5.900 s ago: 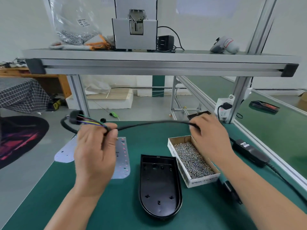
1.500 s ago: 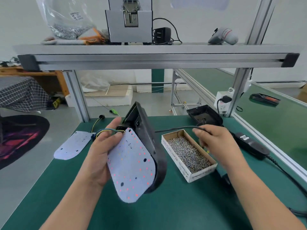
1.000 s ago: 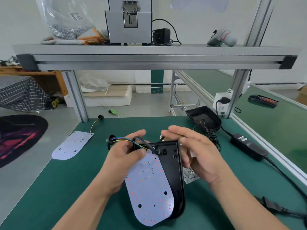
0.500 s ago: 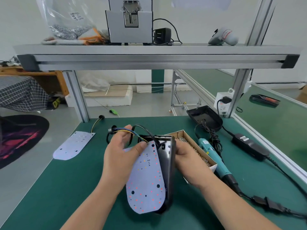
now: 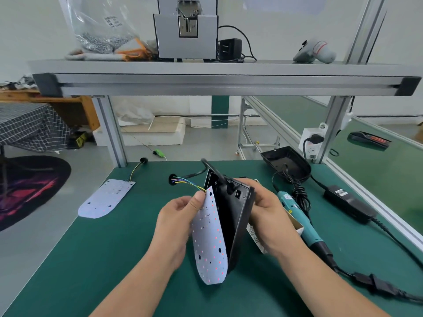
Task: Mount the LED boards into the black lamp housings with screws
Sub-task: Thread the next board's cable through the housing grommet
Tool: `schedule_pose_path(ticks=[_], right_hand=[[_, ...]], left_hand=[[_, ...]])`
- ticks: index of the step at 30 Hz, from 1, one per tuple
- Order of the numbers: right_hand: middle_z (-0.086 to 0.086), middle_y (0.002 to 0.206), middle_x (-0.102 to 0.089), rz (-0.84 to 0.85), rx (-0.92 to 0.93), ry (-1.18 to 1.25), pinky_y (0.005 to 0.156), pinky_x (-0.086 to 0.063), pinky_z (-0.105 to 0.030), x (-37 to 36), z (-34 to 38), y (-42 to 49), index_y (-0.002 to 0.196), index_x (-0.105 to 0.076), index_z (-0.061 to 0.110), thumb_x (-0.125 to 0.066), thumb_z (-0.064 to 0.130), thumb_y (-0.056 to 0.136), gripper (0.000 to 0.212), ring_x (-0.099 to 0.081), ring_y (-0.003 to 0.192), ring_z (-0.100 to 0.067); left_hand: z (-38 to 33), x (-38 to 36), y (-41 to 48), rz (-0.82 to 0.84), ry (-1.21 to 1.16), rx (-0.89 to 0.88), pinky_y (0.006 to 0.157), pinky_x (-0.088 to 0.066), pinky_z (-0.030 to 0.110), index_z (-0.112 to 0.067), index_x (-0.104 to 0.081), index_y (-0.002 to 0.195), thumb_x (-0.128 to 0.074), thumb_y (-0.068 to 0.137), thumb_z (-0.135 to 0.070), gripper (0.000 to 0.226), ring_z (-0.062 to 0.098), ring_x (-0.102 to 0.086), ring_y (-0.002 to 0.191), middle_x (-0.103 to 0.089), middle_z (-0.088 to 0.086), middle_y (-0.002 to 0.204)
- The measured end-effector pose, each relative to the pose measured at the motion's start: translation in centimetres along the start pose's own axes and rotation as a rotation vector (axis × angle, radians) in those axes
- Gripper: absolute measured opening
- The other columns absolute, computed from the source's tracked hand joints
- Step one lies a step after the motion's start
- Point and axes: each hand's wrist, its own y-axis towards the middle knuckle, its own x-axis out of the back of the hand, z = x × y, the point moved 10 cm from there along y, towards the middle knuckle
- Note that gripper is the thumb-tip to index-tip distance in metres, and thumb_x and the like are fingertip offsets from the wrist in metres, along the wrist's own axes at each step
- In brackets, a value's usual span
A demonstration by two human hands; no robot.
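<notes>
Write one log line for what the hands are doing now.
left hand: pinches LED board | right hand: holds black housing | LED board: not seated

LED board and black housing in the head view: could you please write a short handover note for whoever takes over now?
Left hand pinches the LED board by its top edge; right hand grips the black housing, held tilted on edge.
Board leans at the housing's open side, not seated; coloured wires trail from its top.
Done: no screws visibly driven.
Left: seat the board, screw it down; electric screwdriver and screw box lie by the right hand.
Then the second board, left, and second housing, back right.
</notes>
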Motion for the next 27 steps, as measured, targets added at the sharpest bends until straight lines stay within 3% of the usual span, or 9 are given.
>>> schedule_pose_path(ticks=[5,9,13,15,18,20,23,25,27], right_hand=[[-0.014,0.113,-0.078,0.058,-0.051,-0.070,0.098,-0.060,-0.045,-0.5,-0.4,-0.2,0.115,-0.079,0.015,-0.065,-0.007,0.092,0.035,-0.073,0.106,-0.027],[-0.006,0.111,-0.080,0.154,-0.067,-0.335,0.100,-0.059,-0.044,-1.3,-0.5,-0.5,0.115,-0.079,0.020,-0.058,-0.002,0.098,0.035,-0.074,0.111,-0.023],[0.003,0.092,-0.078,0.118,-0.070,-0.574,0.078,-0.058,-0.041,-1.1,0.0,-0.6,0.098,-0.079,0.037,-0.053,0.006,0.089,0.041,-0.068,0.085,-0.011],[0.005,0.086,-0.072,0.128,-0.028,-0.809,0.077,-0.055,-0.042,-0.7,0.4,-0.4,0.098,-0.076,0.036,-0.059,0.016,0.094,0.026,-0.064,0.083,-0.016],[0.012,0.098,-0.067,0.077,-0.004,-1.080,0.086,-0.051,-0.032,1.6,1.5,0.2,0.115,-0.073,0.042,-0.065,0.031,0.103,0.018,-0.061,0.097,-0.010],[0.012,0.087,-0.065,-0.047,-0.013,-1.160,0.072,-0.047,-0.028,4.6,2.9,0.4,0.107,-0.069,0.045,-0.065,0.037,0.101,0.010,-0.061,0.083,-0.005],[0.010,0.069,-0.067,-0.307,-0.081,-1.024,0.062,-0.046,-0.034,11.0,4.2,0.2,0.088,-0.072,0.034,-0.070,0.037,0.096,0.008,-0.059,0.063,-0.010],[0.009,0.065,-0.065,-0.445,-0.097,-0.743,0.065,-0.042,-0.033,13.9,4.3,-0.2,0.090,-0.078,0.030,-0.073,0.032,0.090,0.006,-0.052,0.058,-0.009],[0.004,0.066,-0.068,-0.442,-0.121,-0.583,0.063,-0.040,-0.031,13.6,3.6,-0.2,0.092,-0.079,0.024,-0.071,0.027,0.089,0.010,-0.049,0.057,-0.008]], left_hand=[[-0.2,-1.3,-0.7,0.084,-0.050,-0.017,0.082,-0.052,0.046,-0.009,-0.068,0.109,-0.085,0.067,-0.070,0.076,0.024,-0.062,0.079,-0.072,0.007,0.092],[-1.4,-1.4,-1.1,0.099,-0.036,-0.095,0.071,-0.050,0.039,-0.014,-0.066,0.101,-0.082,0.073,-0.067,0.062,0.018,-0.055,0.072,-0.065,0.001,0.085],[-1.8,-1.1,-1.1,0.133,-0.144,-0.074,0.061,-0.054,0.033,-0.014,-0.064,0.097,-0.089,0.076,-0.053,0.051,0.019,-0.056,0.068,-0.061,0.006,0.085],[-1.8,-0.9,-0.9,0.137,-0.229,-0.035,0.067,-0.059,0.036,-0.014,-0.065,0.096,-0.089,0.076,-0.050,0.047,0.022,-0.060,0.073,-0.063,0.009,0.089],[-1.7,-0.2,-0.6,0.112,-0.344,0.029,0.098,-0.051,0.053,-0.017,-0.067,0.116,-0.080,0.087,-0.053,0.048,0.031,-0.058,0.104,-0.059,0.012,0.118],[-2.7,0.7,-0.5,0.105,-0.401,0.034,0.084,-0.060,0.040,-0.016,-0.078,0.107,-0.071,0.087,-0.056,0.046,0.026,-0.072,0.094,-0.072,0.010,0.108],[-4.5,2.5,-0.1,0.100,-0.447,-0.011,0.058,-0.061,0.029,-0.020,-0.086,0.094,-0.067,0.085,-0.060,0.045,0.018,-0.077,0.071,-0.079,0.003,0.089],[-4.6,2.8,0.1,0.075,-0.373,-0.025,0.065,-0.061,0.034,-0.015,-0.078,0.106,-0.069,0.086,-0.059,0.049,0.023,-0.073,0.076,-0.073,0.009,0.097],[-4.3,2.4,0.1,0.050,-0.303,-0.066,0.073,-0.055,0.038,-0.016,-0.068,0.113,-0.075,0.087,-0.053,0.046,0.026,-0.063,0.081,-0.063,0.013,0.100]])
